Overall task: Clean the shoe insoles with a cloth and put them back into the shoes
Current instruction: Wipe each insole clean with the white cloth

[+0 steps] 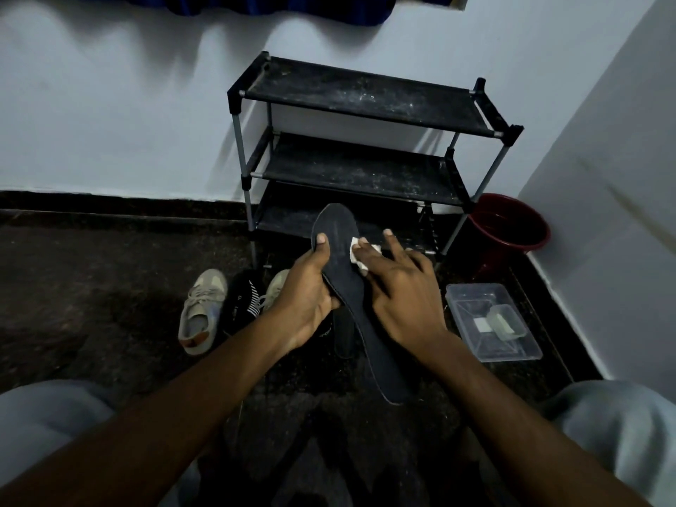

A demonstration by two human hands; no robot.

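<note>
Left hand point(306, 290) gripping a long dark matte insole point(353, 287), right hand point(400, 287) with fingers spread, pressing a crumpled white cloth point(356, 252) onto it

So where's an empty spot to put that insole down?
The dark floor left of the beige shoe is bare up to the wall, and the rack's top shelf is empty too. It's crowded below the insole, around both shoes, and on the right where the clear box and red bucket sit.

A home corner: dusty shoe rack point(362, 140), sneakers point(201, 309), red bucket point(512, 228) on dark floor.
</note>
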